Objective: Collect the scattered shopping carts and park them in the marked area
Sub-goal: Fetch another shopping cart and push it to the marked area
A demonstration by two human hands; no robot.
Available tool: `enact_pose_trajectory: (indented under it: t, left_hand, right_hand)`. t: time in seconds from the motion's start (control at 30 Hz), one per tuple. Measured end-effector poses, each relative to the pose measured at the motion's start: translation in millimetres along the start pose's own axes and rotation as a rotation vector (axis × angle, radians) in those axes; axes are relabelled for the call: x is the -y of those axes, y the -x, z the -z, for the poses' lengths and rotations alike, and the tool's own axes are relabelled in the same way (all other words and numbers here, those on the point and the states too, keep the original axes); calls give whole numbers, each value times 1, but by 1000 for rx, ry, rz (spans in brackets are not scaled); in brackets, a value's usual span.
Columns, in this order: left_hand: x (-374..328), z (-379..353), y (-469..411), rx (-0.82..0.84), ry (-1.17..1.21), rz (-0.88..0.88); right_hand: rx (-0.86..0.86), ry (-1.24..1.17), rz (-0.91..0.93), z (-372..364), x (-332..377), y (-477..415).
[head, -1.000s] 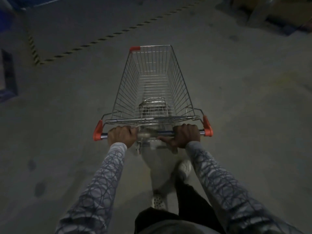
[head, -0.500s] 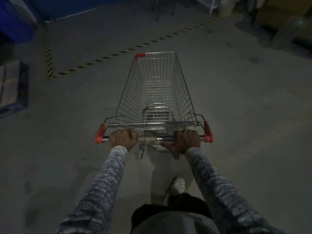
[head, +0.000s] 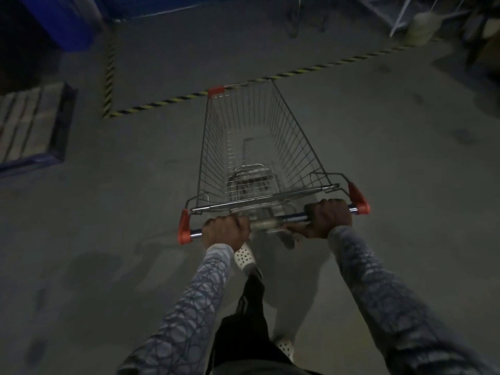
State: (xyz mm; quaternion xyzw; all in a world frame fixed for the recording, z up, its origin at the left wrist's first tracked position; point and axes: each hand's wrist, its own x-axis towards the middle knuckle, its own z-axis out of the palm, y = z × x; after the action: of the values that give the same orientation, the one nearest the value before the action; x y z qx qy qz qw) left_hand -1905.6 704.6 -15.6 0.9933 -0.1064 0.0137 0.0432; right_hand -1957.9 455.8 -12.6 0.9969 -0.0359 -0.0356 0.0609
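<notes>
- The left hand (head: pixel 226 230) and right hand (head: pixel 328 219) are both wrapping tightly around the shopping cart (head: pixel 257 147)'s handle bar (head: pixel 293 219).
- The cart is standing on the floor (head: pixel 108 212), nose reaching the striped tape (head: pixel 167 100); in this dim blur, possibly not crossing yet.
- Parking this cart seems in hand; next is calling for a straight push inside.

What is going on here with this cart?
A person grips the handle of an empty wire shopping cart with the left hand and the right hand. The cart points toward the yellow-and-black striped floor tape that marks off an area ahead; in this view its front rim overlaps the tape. Most of the cart is on the near side.
</notes>
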Motion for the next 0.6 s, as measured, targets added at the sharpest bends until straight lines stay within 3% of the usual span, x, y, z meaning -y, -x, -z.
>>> enact_pose_trajectory:
  t: [0.17,0.33,0.4,0.5,0.6]
  left_hand:
    - [-25,-7,-101,39,32,97]
    - [-41,-6,-207,-54,140,130]
    - [-43,-7,-250,-114,133,105]
    - [-44,-11,-315,-79,179,192]
    - [-39,-20,-372,-72,154,232]
  right_hand:
    - [-21,21,65,10,-42,-124]
    - [-43,-8,85,16,-72,-256]
    - [-82,-21,20,14,-72,-306]
    - [-133,-58,-204,15,-63,-376]
    - [-157,-136,-301,17,-61,-442]
